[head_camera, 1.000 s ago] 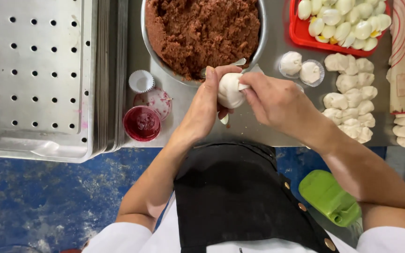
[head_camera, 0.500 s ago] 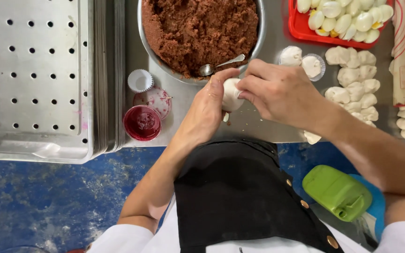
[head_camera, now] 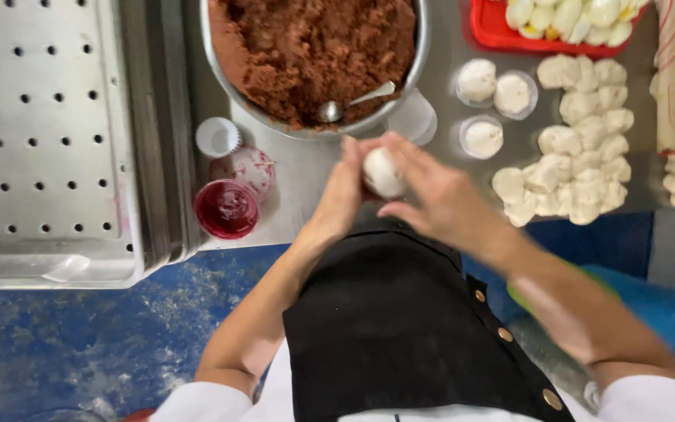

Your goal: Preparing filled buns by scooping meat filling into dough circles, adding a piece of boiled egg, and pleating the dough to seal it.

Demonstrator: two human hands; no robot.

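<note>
Head view: left hand (head_camera: 345, 195) and right hand (head_camera: 431, 195) met at frame centre, fingers (head_camera: 400, 152) closed round one white dough ball (head_camera: 382, 172), held over the worktop (head_camera: 306, 168) just below the filling bowl (head_camera: 232, 86). Progress looked partial: three filled paper cups (head_camera: 478, 80) upper right, one empty cup (head_camera: 218, 137), a pile of roughly fifteen dough pieces (head_camera: 580, 141) unshaped. One spoon (head_camera: 353, 101) sat in the filling, one red dish (head_camera: 226, 208) at left.

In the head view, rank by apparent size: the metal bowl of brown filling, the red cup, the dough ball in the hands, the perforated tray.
1. perforated tray, cropped by the frame
2. metal bowl
3. red cup
4. dough ball, held nearer the camera and partly hidden, so its place against the cup is unsure
</note>
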